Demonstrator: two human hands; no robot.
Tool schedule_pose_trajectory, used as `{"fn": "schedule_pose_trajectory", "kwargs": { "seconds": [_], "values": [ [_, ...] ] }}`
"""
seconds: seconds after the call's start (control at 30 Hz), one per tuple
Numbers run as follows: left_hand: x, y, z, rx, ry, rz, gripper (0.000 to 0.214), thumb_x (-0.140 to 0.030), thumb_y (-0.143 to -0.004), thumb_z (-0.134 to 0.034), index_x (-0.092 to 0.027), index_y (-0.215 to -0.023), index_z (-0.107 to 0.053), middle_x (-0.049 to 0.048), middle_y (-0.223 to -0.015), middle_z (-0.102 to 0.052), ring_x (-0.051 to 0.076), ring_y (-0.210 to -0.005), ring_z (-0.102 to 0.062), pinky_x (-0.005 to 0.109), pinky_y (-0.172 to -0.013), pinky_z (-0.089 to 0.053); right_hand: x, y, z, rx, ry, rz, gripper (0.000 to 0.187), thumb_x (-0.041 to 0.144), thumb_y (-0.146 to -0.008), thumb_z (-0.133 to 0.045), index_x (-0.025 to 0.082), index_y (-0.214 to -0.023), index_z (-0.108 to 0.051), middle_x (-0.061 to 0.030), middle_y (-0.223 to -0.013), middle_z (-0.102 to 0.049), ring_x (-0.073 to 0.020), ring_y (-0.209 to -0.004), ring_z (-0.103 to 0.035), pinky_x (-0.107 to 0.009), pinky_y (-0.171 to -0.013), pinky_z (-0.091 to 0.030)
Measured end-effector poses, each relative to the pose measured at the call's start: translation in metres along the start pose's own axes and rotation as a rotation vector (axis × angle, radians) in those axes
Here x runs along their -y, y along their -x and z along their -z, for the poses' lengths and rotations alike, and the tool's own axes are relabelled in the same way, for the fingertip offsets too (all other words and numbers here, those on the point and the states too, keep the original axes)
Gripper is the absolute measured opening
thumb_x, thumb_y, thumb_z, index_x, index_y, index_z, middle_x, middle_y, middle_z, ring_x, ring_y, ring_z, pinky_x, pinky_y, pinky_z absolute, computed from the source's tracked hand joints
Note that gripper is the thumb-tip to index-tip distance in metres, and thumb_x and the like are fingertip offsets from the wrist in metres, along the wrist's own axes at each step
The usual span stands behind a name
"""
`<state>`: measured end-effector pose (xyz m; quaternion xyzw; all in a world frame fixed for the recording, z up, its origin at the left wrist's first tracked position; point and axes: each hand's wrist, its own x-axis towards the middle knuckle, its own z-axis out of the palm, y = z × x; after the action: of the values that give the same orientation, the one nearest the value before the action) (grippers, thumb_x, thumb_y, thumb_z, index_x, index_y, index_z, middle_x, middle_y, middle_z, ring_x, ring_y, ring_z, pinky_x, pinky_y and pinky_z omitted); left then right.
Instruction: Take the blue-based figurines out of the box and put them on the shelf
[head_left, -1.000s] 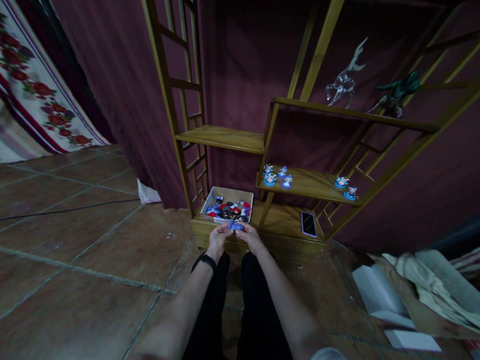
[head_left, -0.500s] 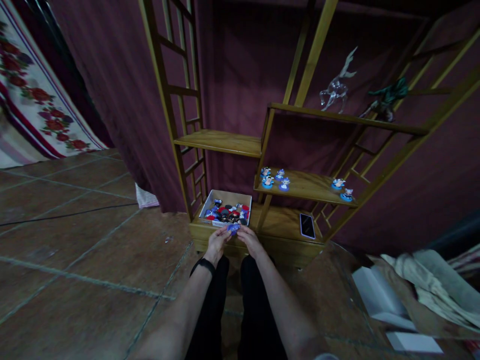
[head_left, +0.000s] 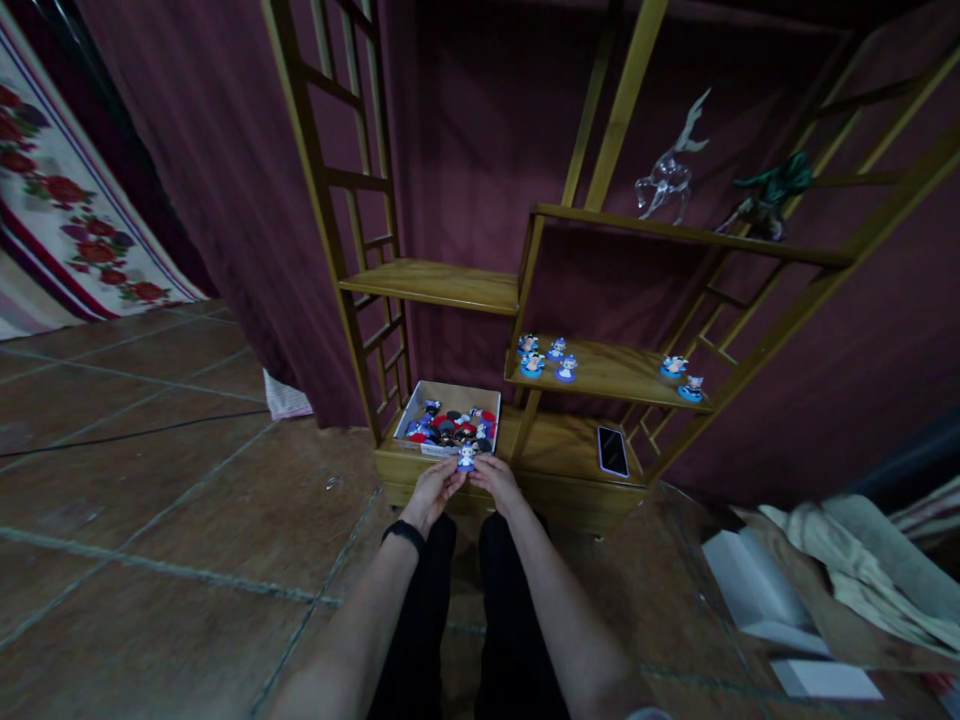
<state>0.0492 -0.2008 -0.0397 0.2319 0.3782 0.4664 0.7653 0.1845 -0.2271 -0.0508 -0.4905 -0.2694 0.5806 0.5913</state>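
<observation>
Head view, forward and down over hands (head_left: 433, 492) (shelving (head_left: 435, 284) beyond)

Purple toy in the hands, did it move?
Yes: the purple toy turned upright between left hand and right hand, still near the front of the box.

Figurine (head_left: 466, 459), one, small; white body, purple top, purple base; upright, front towards the wearer; held between left hand (head_left: 435, 490) and right hand (head_left: 496, 481), near the open box (head_left: 438, 450).
</observation>
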Motion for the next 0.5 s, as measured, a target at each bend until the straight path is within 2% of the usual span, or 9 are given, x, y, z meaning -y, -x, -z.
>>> {"fn": "schedule_pose_trajectory", "kwargs": {
  "seconds": [0.27, 0.4, 0.5],
  "values": [
    [-0.0001, -0.0010, 0.0007, 0.036, -0.035, 0.032, 0.017, -0.006, -0.071, -0.062, -0.011, -0.087, -0.063, 0.0064, -0.071, -0.067, 0.011, -0.060, -0.063, 0.022, -0.062, -0.053, -0.0007, -0.0010, -0.0001, -0.015, -0.033, 0.023, 0.033, 0.036, -0.052, -0.074, 0.015, -0.074, -0.063, -0.0035, -0.070, -0.066, -0.0152, -0.067, -0.063, -0.031, -0.069, -0.050],
    [0.0024, 0.0004, -0.0007, 0.071, -0.099, 0.022, 0.031, -0.005, -0.062, -0.070, -0.014, -0.091, -0.062, 0.0053, -0.077, -0.067, 0.011, -0.065, -0.063, 0.022, -0.064, -0.051, -0.0011, -0.0009, -0.0004, -0.014, -0.055, 0.036, 0.032, 0.036, -0.052, -0.073, 0.015, -0.073, -0.063, -0.0032, -0.070, -0.066, -0.0148, -0.067, -0.062, -0.030, -0.069, -0.050],
    [0.0064, 0.0010, -0.0020, 0.098, -0.139, -0.025, 0.039, -0.003, -0.055, -0.074, -0.015, -0.090, -0.062, 0.0028, -0.071, -0.066, 0.010, -0.062, -0.062, 0.021, -0.064, -0.049, -0.0021, -0.0018, 0.0006, -0.014, -0.047, 0.036, 0.030, 0.035, -0.053, -0.073, 0.015, -0.073, -0.063, -0.0030, -0.072, -0.066, -0.0143, -0.067, -0.062, -0.029, -0.068, -0.049]
  ]
}}
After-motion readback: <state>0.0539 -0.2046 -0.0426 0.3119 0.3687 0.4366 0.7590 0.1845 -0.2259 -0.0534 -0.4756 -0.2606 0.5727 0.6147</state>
